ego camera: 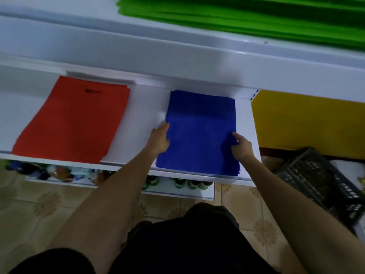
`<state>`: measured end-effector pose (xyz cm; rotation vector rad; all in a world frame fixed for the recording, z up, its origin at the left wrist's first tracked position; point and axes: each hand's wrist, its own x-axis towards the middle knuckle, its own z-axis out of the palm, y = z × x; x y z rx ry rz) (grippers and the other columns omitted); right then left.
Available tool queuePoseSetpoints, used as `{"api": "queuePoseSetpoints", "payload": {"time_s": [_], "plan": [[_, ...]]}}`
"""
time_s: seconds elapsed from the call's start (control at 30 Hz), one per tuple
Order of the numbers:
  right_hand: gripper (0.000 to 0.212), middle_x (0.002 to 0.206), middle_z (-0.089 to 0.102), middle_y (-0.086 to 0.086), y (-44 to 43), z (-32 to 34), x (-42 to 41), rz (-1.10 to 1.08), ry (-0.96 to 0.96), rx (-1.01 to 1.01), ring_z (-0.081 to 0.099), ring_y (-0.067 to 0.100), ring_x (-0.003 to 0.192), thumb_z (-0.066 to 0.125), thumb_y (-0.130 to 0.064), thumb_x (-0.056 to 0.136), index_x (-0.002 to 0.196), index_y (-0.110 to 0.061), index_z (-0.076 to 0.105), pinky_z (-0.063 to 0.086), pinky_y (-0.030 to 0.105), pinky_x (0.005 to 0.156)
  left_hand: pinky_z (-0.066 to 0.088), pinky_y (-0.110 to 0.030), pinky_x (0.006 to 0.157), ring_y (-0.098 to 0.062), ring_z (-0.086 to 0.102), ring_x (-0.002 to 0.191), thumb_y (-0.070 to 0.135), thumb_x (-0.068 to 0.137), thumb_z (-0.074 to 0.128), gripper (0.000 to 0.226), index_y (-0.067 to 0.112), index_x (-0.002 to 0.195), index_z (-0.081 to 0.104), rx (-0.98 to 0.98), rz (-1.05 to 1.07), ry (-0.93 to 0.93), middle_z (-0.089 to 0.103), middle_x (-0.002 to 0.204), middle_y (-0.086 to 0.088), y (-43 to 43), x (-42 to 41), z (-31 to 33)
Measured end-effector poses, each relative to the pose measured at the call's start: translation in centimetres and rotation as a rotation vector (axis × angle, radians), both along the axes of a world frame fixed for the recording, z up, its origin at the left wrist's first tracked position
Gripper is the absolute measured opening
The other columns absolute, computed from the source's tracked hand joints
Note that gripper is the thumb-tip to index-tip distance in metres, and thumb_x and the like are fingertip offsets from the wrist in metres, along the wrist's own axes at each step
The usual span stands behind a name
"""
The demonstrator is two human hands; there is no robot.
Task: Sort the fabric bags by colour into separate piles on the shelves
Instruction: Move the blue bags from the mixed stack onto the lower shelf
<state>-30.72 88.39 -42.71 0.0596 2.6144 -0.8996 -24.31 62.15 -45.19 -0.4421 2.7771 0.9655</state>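
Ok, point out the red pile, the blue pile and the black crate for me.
red pile [73, 119]: head view, middle of the top bag.
blue pile [199, 133]: head view, centre of the top bag.
black crate [318, 175]: head view, its latticed side.

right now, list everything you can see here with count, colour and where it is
red bags: one pile, red, left on the middle shelf
blue bags: one pile, blue, centre of that shelf
yellow bags: one pile, yellow, right
green bags: one pile, green, upper level, top right
shelf: white, holds the red and blue piles
bottles: several, blurred, lower shelf
crate: one, black, low right, below the yellow pile
floor: beige tiles
left hand: grips the blue pile's left edge
right hand: pinches its right side
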Motion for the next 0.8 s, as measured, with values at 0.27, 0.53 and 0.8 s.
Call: {"api": "queuePoseSetpoints", "payload": {"time_s": [0.27, 0.53, 0.8], "plan": [[0.056, 0.151, 0.027, 0.007, -0.3, 0.8, 0.2, 0.183, 0.133, 0.075, 0.026, 0.033, 0.136, 0.039, 0.009, 0.089, 0.14, -0.013, 0.038, 0.025, 0.037, 0.111, 0.025, -0.038, 0.112, -0.032, 0.029, 0.135, 0.009, 0.094, 0.044, 0.05, 0.007, 0.143, 0.03, 0.052, 0.159, 0.083, 0.025, 0.151, -0.013, 0.5, 2.9, 0.2], [0.044, 0.146, 0.037, 0.009, -7.8, 3.5, 6.8, 0.567, 0.235, 0.107, 0.033, 0.034, 0.128, 0.045, -0.009, 0.094, 0.138, -0.013, 0.042, 0.029, 0.034, 0.102, 0.033, -0.039, 0.108, -0.033, 0.042, 0.127, 0.011, 0.092, 0.047, 0.043, -0.001, 0.134, 0.043, 0.085, 0.254, 0.193, 0.045, 0.138, -0.019, -1.3, 13.6, 2.5], [0.042, 0.133, 0.051, 0.017, -20.2, 5.9, 18.2, 0.766, 0.256, -0.063, 0.045, 0.037, 0.119, 0.049, -0.013, 0.089, 0.13, -0.003, 0.05, 0.034, 0.037, 0.101, 0.045, -0.037, 0.082, -0.031, 0.057, 0.093, 0.014, 0.094, 0.048, 0.042, 0.003, 0.134, 0.044, 0.047, 0.382, 0.131, 0.062, 0.108, -0.022, -9.1, 27.0, 4.7]]}}
